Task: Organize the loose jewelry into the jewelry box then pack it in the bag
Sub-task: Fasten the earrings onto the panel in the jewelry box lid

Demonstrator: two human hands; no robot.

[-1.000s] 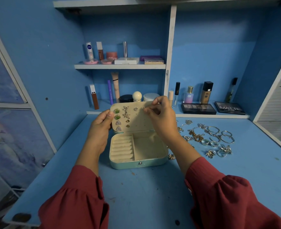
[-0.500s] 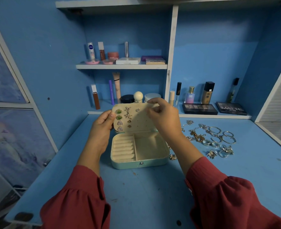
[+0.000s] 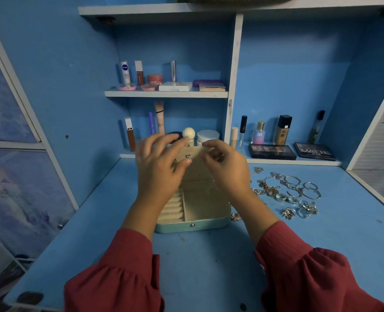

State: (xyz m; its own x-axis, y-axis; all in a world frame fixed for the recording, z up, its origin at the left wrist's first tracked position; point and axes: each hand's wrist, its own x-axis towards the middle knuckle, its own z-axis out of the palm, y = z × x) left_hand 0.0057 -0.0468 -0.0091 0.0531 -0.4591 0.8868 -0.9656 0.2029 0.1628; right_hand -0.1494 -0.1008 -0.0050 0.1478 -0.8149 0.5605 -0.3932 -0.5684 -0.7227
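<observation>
Head view: a mint-green jewelry box (image 3: 193, 224) stands open on the blue desk (image 3: 209, 262), its cream lid (image 3: 197, 163) raised upright with a small earring (image 3: 188, 156) pinned near the top edge. The left hand (image 3: 157, 165) hovers before the lid, fingers spread and slightly blurred, holding nothing. The right hand (image 3: 227, 167) curls its fingers at the lid's upper right edge; whether it pinches anything cannot be told. Loose jewelry (image 3: 288, 192), rings and chains, lies on the desk right of the box.
</observation>
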